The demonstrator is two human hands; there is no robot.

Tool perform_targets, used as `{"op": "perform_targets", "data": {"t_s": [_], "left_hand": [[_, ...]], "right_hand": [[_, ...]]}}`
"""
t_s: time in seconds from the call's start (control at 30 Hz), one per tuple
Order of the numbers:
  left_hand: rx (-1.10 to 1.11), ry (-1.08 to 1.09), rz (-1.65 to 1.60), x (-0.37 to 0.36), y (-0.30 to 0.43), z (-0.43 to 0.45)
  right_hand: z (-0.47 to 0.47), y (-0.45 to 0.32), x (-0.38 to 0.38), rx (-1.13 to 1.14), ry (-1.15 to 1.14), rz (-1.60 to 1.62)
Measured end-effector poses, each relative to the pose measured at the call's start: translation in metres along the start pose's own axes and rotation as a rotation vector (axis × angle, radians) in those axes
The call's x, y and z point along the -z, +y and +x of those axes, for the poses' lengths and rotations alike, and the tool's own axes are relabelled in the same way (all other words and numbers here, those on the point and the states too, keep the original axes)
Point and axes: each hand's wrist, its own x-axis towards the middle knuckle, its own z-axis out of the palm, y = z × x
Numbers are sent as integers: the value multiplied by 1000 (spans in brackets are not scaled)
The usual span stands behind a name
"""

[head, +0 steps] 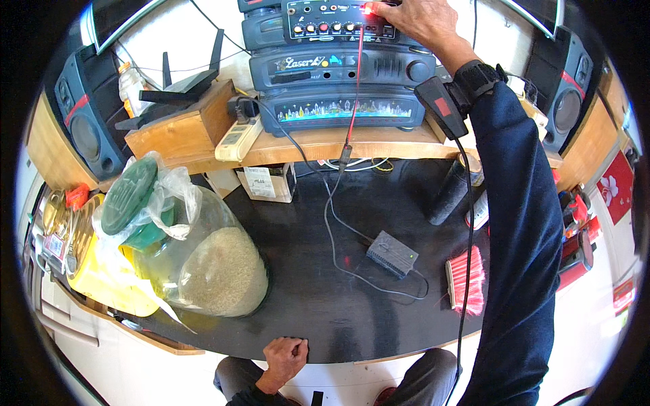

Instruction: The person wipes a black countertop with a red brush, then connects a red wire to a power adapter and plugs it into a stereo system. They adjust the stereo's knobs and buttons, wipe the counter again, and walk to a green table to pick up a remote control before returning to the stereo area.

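Observation:
At the top, my right hand (426, 20) reaches over the upper right of an amplifier panel (325, 25) with knobs and sockets, its fingertips beside a glowing red light. Whether those fingers grip anything is not clear. A red and black cable (354, 91) hangs from this panel to a connector (345, 157). My left hand (286, 356) rests with curled fingers on the near edge of the black tabletop (325, 314), with no object visible in it. Between my hands lies a black power adapter (392, 255) with a small green light and a cord.
Stacked audio units (345, 68) stand on a wooden shelf (304, 146) with a power strip (238, 139) and a router (177, 96). Left is a large jar of grain (223, 274); right are a red brush (467, 281) and a dark cylinder (452, 193). Speakers flank the shelf.

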Motion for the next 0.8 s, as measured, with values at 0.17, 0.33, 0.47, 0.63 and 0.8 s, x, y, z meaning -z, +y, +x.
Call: {"op": "perform_targets", "data": {"t_s": [0.17,0.33,0.47,0.63,0.8], "left_hand": [[-30,18,40,0,-1,-1],[-10,-8,62,-1,-2,-3],[-19,-5,70,-2,-1,-3],[-5,-13,69,-2,-3,-6],[24,-14,23,0,-4,-8]], "right_hand": [[1,6,1,20,-9,-5],[-1,20,2,66,-26,110],[-3,21,-1,87,30,124],[-6,14,-3,79,95,101],[-4,4,1,33,62,59]]}}
